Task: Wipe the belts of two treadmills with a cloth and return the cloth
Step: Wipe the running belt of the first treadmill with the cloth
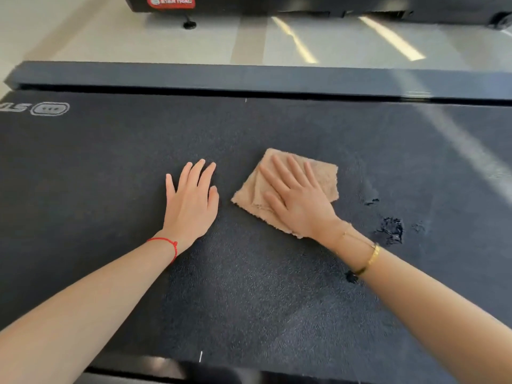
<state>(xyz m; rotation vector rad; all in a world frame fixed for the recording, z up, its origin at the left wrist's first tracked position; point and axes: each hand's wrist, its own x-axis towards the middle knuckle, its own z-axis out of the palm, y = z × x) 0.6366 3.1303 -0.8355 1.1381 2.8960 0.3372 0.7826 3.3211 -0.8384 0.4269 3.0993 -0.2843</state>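
A dark, textured treadmill belt (110, 176) fills most of the view. A tan folded cloth (324, 176) lies flat on it, right of centre. My right hand (296, 198) presses down on the cloth with straight, spread fingers. My left hand (191, 200) rests flat on the bare belt just left of the cloth, fingers straight. Small dark wet marks (390, 230) show on the belt to the right of the cloth.
The treadmill's grey side rail (249, 77) runs along the far edge of the belt. Beyond it lies pale floor (138, 42), then the base of a second treadmill (171, 2) with a red logo. A near rail (166, 370) borders the belt by me.
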